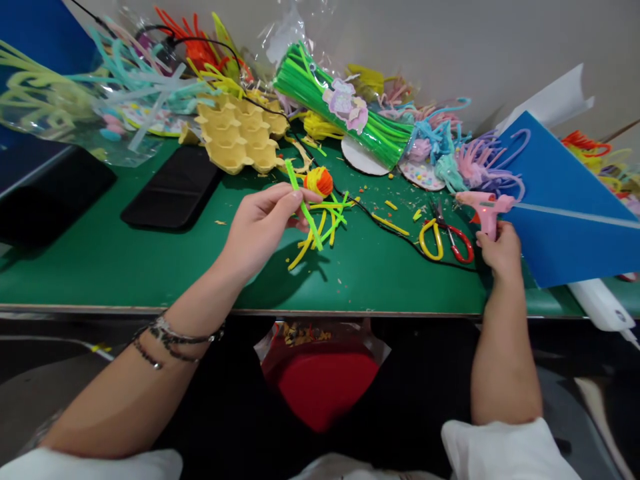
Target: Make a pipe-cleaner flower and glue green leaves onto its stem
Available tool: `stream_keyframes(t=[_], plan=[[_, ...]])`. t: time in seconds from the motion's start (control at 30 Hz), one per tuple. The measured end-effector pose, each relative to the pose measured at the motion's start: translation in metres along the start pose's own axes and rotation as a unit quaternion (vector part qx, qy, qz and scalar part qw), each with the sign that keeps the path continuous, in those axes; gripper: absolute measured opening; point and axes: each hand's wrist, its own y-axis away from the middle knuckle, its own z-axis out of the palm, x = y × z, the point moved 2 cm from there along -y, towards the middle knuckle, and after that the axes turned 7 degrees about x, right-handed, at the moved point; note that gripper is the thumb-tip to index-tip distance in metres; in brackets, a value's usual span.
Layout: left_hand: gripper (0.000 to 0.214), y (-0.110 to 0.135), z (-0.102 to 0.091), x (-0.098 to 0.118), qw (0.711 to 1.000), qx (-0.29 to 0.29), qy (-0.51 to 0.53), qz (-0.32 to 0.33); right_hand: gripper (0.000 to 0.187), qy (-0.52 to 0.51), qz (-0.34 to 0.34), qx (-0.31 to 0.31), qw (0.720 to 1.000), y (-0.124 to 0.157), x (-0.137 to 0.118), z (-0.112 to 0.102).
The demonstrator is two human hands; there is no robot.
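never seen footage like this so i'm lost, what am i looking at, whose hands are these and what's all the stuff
This is one picture from a camera worn on a person's head, looking down at their two bare hands. The left hand pinches a green pipe cleaner above the green table; the right hand grips a pink glue gun. Between them lie scissors and cuttings. Behind are a yellow egg tray and a bundle of green pipe cleaners; a blue sheet lies at right.

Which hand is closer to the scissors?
Right. The right hand, gripping the glue gun, is just beside the scissors; the left hand, pinching a pipe cleaner, is far left.
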Motion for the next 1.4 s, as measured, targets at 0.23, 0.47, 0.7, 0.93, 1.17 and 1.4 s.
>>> stream_keyframes(t=[0.23,0.47,0.7,0.93,1.17,1.4], plan=[[0.025,0.000,0.001,0.003,0.999,-0.001,-0.030,0.011,0.032,0.184,0.000,-0.034,0.982,0.026,-0.053,-0.039],[0.036,0.003,0.005,0.006,0.997,-0.046,-0.064,0.016,0.022,-0.050,-0.231,-0.172,0.956,0.067,-0.159,-0.045],[0.031,-0.001,0.005,-0.004,0.995,-0.083,0.008,-0.058,0.013,0.040,-0.320,-0.260,0.910,0.052,-0.189,0.019],[0.024,0.003,0.010,-0.007,0.991,-0.092,0.017,-0.099,0.013,0.081,-0.333,-0.201,0.918,0.052,-0.176,0.028],[0.025,0.008,0.019,-0.015,0.987,-0.101,0.012,-0.124,0.010,-0.171,-0.231,-0.130,0.949,0.064,-0.185,-0.014],[0.030,0.016,0.031,-0.020,0.980,-0.132,0.042,-0.145,0.021,-0.495,0.073,-0.454,0.737,0.109,-0.208,-0.013]])
